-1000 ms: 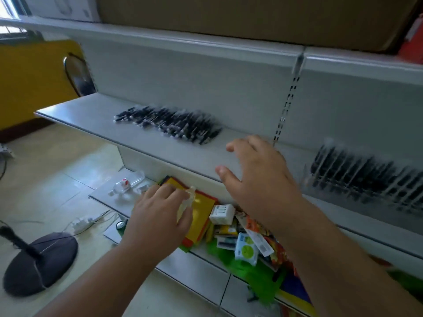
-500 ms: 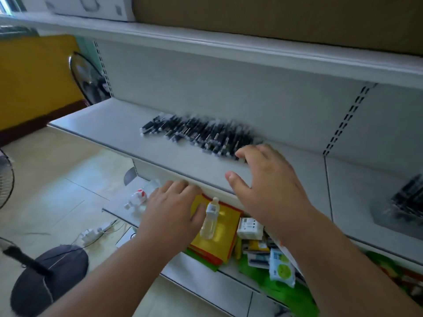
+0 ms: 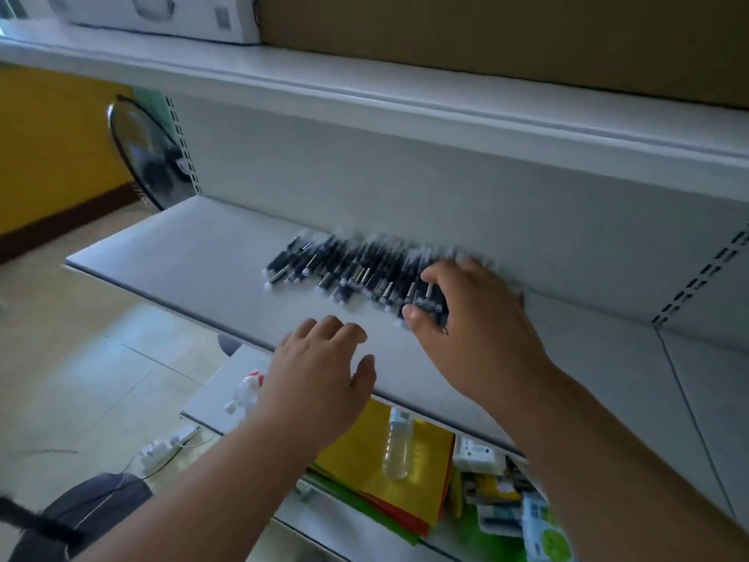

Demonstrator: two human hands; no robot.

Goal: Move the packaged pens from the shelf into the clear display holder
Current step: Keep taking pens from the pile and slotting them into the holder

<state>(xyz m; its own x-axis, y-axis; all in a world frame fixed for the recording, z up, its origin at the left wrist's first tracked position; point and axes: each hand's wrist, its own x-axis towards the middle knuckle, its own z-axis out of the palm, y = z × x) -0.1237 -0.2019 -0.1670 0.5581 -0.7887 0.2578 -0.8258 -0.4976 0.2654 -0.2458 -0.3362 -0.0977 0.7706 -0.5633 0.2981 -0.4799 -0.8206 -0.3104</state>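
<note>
A long pile of black packaged pens [image 3: 348, 269] lies on the white shelf [image 3: 194, 253], close to the back panel. My right hand [image 3: 478, 326] is over the pile's right end, with curved fingers and thumb spread on either side of the last pens and touching them. The pens under that palm are hidden. My left hand [image 3: 320, 383] hovers over the shelf's front edge with its fingers relaxed and holds nothing. The clear display holder is outside this view.
The lower shelf holds yellow paper sheets [image 3: 364, 452], a small clear bottle [image 3: 397, 448] and small boxes. A standing fan [image 3: 150, 156] is at the shelf's left end, with its base [image 3: 93, 505] and a power strip [image 3: 166, 444] on the floor. A cardboard box [image 3: 486, 30] sits on the top shelf.
The view swung left, so the display holder left the frame. My right hand reached forward onto the pile's right end. My left hand rose from the lower shelf to the pen shelf's edge.
</note>
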